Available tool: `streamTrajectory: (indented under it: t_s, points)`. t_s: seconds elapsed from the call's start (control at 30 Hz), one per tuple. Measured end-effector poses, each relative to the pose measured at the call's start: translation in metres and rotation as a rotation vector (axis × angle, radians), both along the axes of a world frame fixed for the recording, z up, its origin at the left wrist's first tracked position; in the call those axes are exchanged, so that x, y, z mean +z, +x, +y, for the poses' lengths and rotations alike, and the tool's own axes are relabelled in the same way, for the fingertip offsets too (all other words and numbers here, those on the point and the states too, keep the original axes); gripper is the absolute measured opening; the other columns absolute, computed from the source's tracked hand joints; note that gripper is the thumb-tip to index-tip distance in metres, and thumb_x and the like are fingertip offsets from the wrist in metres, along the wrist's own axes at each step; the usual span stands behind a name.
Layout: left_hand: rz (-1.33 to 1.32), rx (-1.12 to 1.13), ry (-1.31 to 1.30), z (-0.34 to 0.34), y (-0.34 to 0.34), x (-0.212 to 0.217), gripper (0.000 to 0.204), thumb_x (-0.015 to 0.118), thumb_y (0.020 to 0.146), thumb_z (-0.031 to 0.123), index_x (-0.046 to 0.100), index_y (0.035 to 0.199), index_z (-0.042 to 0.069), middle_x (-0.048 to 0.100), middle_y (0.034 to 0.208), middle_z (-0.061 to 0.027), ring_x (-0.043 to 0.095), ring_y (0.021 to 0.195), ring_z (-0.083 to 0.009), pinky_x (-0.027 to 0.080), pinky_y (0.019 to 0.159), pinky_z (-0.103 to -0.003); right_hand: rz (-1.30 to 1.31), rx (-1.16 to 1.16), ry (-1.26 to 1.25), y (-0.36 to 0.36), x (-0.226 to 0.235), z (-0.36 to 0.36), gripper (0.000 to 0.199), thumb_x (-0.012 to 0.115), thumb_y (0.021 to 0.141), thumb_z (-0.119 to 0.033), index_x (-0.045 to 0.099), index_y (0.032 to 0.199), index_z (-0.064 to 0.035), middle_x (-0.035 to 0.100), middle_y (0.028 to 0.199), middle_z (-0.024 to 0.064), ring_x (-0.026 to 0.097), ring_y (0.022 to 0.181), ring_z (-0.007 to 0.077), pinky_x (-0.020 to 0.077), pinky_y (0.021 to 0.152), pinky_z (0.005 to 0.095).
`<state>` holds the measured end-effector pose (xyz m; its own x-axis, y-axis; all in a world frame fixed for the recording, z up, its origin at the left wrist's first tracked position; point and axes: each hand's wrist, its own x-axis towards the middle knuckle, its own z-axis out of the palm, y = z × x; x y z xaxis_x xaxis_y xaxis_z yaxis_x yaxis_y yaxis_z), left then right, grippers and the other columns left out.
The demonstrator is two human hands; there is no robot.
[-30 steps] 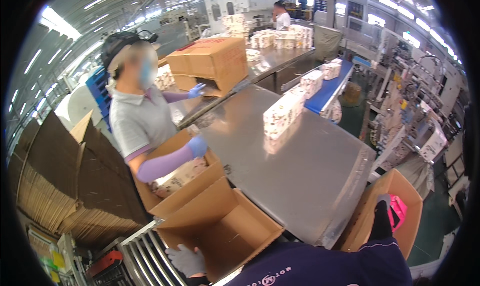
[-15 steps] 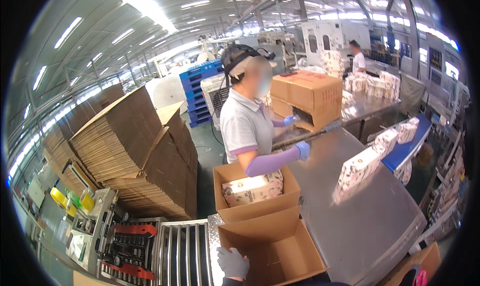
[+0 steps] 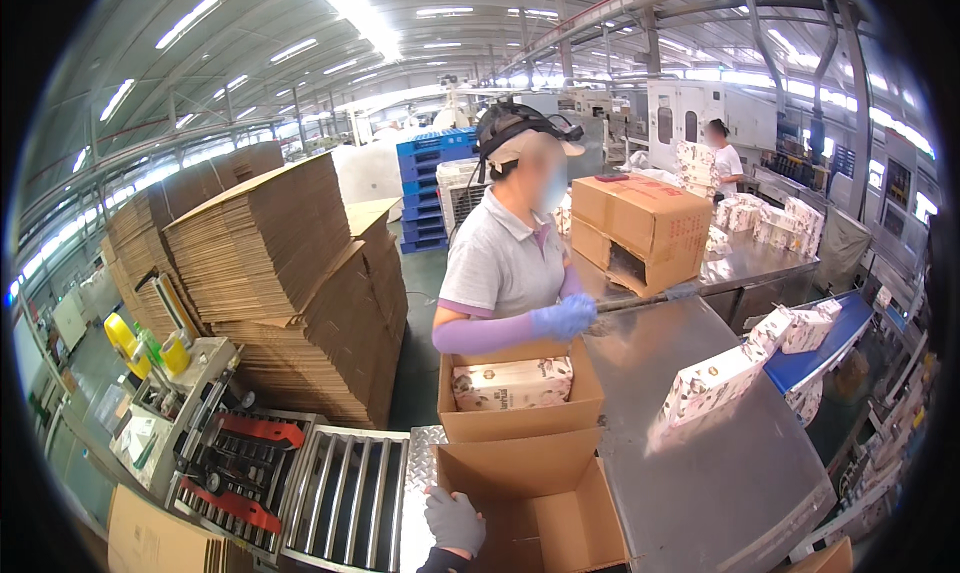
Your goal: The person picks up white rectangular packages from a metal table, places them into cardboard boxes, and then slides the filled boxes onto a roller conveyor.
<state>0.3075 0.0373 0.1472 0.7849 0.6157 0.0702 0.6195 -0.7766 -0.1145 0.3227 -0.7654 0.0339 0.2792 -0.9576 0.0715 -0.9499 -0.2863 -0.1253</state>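
Big packing hall w/ roof strip lights, tall stacks of flattened cardboard at left, a steel table running off to the right, and a roller conveyor at bottom left.

Wearer's left hand, in a grey glove, rests flat on the left flap edge of the open empty carton at the bottom centre; fingers lie over the edge, laid on rather than clamped, as far as the view shows. Right hand is out of shot, so can't say what it's doing.

The carton sits at the near end of the table, butted against a second carton that holds a patterned wrapped pack. A co-worker in blue gloves stands behind that one. More wrapped packs stand on the table and on the blue belt.

Handling, by judgement: empty corrugated box is prob. light and fairly stiff at corners, but open flaps flex and the walls bow if squeezed mid-panel. Best grip looks like the side walls near the bottom corners, or under the base, not the loose flaps. Likely slides easily on steel.
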Motion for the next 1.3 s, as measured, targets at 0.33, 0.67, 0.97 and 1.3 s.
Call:
streamTrajectory:
  t_s: [0.33,0.67,0.97,1.3]
  points:
    - [0.016,0.022,-0.009,0.004,0.000,-0.003,0.063,0.069,0.075,0.045,0.058,0.116,-0.001,0.035,0.133,-0.0363,0.048,0.109,-0.0388,0.043,0.084,-0.042,-0.018,0.024,0.026,0.006,-0.001,0.003,0.031,0.059,0.084,-0.027,0.069,0.093,0.0010,0.068,0.094,0.0241,0.066,0.095,0.0386,0.0537,0.075,0.0471]
    - [0.003,0.010,0.015,0.001,-0.007,0.002,0.062,0.068,0.075,0.045,0.060,0.118,0.001,0.037,0.131,-0.0306,0.046,0.107,-0.0369,0.040,0.087,-0.042,-0.027,0.033,0.032,-0.011,-0.005,0.004,0.033,0.061,0.084,-0.029,0.068,0.093,0.0020,0.067,0.095,0.0252,0.066,0.096,0.0392,0.0535,0.075,0.0478]
    - [-0.021,0.002,-0.057,0.004,-0.003,0.003,0.061,0.068,0.077,0.044,0.058,0.117,-0.001,0.030,0.139,-0.0368,0.042,0.121,-0.0409,0.039,0.095,-0.043,-0.144,0.093,0.045,0.003,-0.034,-0.017,0.035,0.062,0.084,-0.030,0.067,0.094,0.0029,0.067,0.096,0.0262,0.065,0.097,0.0397,0.0532,0.076,0.0485]
    - [0.007,-0.081,-0.003,-0.016,0.001,0.033,0.057,0.072,0.075,0.042,0.058,0.111,0.001,0.046,0.125,-0.0335,0.046,0.118,-0.0447,0.040,0.097,-0.048,-0.216,0.058,0.016,-0.016,-0.049,-0.028,0.029,0.060,0.083,-0.024,0.067,0.093,0.0025,0.066,0.097,0.0276,0.064,0.098,0.0415,0.0528,0.077,0.0481]
